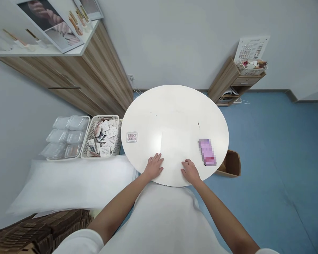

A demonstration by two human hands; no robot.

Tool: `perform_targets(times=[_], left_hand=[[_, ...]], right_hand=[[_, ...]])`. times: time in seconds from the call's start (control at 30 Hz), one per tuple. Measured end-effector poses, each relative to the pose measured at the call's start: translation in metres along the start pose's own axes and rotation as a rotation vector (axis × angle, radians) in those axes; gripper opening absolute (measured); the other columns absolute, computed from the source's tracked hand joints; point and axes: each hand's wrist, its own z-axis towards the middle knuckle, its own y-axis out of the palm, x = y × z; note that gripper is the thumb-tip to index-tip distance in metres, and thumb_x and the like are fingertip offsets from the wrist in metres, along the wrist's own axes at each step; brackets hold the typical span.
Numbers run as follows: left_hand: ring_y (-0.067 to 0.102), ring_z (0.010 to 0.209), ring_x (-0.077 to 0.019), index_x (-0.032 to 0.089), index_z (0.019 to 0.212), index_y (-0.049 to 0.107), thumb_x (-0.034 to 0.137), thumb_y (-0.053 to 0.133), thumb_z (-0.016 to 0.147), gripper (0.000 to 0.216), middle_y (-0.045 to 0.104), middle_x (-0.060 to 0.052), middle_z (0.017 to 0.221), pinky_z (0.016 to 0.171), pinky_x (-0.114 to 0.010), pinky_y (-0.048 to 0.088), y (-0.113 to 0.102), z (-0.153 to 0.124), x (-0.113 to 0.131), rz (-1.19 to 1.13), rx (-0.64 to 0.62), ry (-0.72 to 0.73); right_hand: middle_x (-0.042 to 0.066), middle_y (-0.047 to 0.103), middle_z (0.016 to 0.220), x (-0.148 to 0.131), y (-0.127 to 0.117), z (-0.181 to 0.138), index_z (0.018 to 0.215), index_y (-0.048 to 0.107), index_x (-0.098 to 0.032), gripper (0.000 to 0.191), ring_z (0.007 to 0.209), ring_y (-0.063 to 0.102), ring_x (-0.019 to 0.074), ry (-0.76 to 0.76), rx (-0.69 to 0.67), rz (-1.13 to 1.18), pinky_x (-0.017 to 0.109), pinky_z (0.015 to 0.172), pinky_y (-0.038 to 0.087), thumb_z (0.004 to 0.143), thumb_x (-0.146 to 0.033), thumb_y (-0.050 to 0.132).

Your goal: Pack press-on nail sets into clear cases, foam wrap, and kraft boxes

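My left hand [153, 167] rests palm down near the front edge of a white oval table [175, 102], its fingers spread. A little to the right, my right hand [190, 172] lies on the same tabletop with its fingers loosely bent and apart, holding nothing. Between and beyond the hands is a faint pale rectangle [172, 144], perhaps a white sheet; its edges barely show. A small clear case with pink press-on nails [131, 137] sits at the table's left side. To the right of my right hand lies a blurred pink-purple phone-shaped item [207, 152].
Left of the table stand a basket of cards [103, 137] and a basket of clear plastic boxes [69, 135]. A wooden cabinet [103, 70] rises behind them. A brown bin [230, 164] is by the table's right side; a small shelf [225, 81] stands at the wall.
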Motion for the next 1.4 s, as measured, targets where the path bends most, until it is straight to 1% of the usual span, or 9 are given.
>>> perform_targets(times=[0.17,0.37,0.47,0.57,0.73,0.9,1.07,1.23,1.4], left_hand=[[0.025,0.127,-0.0262,0.021,0.121,0.043,0.029,0.047,0.078,0.044,0.033,-0.011,0.136,0.100,-0.045,0.024,-0.018,-0.006,-0.048,-0.166,0.131,-0.186],[0.029,0.124,-0.0265,0.010,0.124,0.036,0.031,0.049,0.077,0.053,0.036,-0.017,0.131,0.103,-0.041,0.024,-0.051,0.003,-0.138,-0.314,0.521,-0.562],[0.039,0.117,-0.0250,0.010,0.124,0.036,0.028,0.050,0.076,0.053,0.042,-0.016,0.125,0.099,-0.039,0.031,-0.059,0.011,-0.166,-0.464,0.542,-0.673],[0.046,0.111,-0.0228,0.011,0.124,0.037,0.024,0.049,0.077,0.051,0.046,-0.015,0.123,0.093,-0.037,0.039,-0.060,0.018,-0.179,-0.645,0.525,-0.743],[0.051,0.107,-0.0174,0.016,0.118,0.045,0.014,0.048,0.074,0.044,0.054,-0.009,0.117,0.094,-0.034,0.039,-0.055,0.022,-0.187,-0.837,0.535,-0.718],[0.056,0.099,-0.0156,0.014,0.110,0.051,0.016,0.048,0.075,0.036,0.058,-0.009,0.109,0.091,-0.032,0.043,-0.054,0.025,-0.180,-0.929,0.535,-0.684],[0.056,0.098,-0.0159,0.014,0.108,0.052,0.019,0.049,0.076,0.033,0.058,-0.009,0.109,0.090,-0.034,0.043,-0.056,0.034,-0.145,-0.977,0.542,-0.605],[0.056,0.097,-0.0167,0.014,0.109,0.052,0.020,0.050,0.076,0.034,0.059,-0.009,0.107,0.087,-0.033,0.045,-0.050,0.041,-0.085,-0.977,0.405,-0.484],[0.055,0.100,-0.0179,0.017,0.114,0.050,0.019,0.049,0.075,0.039,0.059,-0.009,0.108,0.083,-0.032,0.046,-0.028,0.036,-0.015,-0.901,0.190,-0.368]], right_hand=[[0.010,0.050,0.113,-0.029,-0.007,0.019,0.107,0.053,-0.021,0.031,0.096,0.051,0.0225,-0.039,0.049,0.080,0.035,0.077,0.043,0.077,-0.019,0.045],[0.006,0.057,0.104,-0.109,0.002,0.085,0.106,0.054,-0.021,0.030,0.083,0.056,0.0157,-0.119,-0.164,0.351,0.032,0.078,0.044,0.077,-0.023,0.048],[0.005,0.057,0.108,-0.150,0.017,0.126,0.108,0.053,-0.022,0.035,0.089,0.055,0.0159,-0.100,-0.228,0.527,0.035,0.084,0.043,0.073,-0.024,0.054],[0.006,0.049,0.121,-0.185,0.030,0.160,0.117,0.046,-0.022,0.046,0.102,0.051,0.0167,-0.054,-0.289,0.765,0.035,0.086,0.044,0.072,-0.021,0.053],[0.007,0.038,0.132,-0.220,0.043,0.183,0.126,0.036,-0.023,0.062,0.113,0.044,0.0197,0.052,-0.336,1.000,0.036,0.087,0.044,0.067,-0.013,0.053],[0.005,0.043,0.128,-0.218,0.041,0.178,0.122,0.041,-0.023,0.058,0.114,0.044,0.0196,0.089,-0.318,1.008,0.036,0.089,0.043,0.066,-0.011,0.051],[0.005,0.047,0.125,-0.189,0.020,0.161,0.120,0.045,-0.023,0.053,0.110,0.047,0.0185,0.092,-0.215,0.942,0.034,0.086,0.044,0.068,-0.014,0.050],[0.004,0.051,0.122,-0.130,-0.005,0.128,0.118,0.048,-0.022,0.049,0.107,0.050,0.0160,0.049,-0.067,0.867,0.033,0.090,0.042,0.070,-0.014,0.047],[0.005,0.054,0.119,-0.055,-0.018,0.079,0.117,0.049,-0.022,0.048,0.104,0.053,0.0156,0.056,0.003,0.804,0.035,0.090,0.043,0.071,-0.012,0.044]])
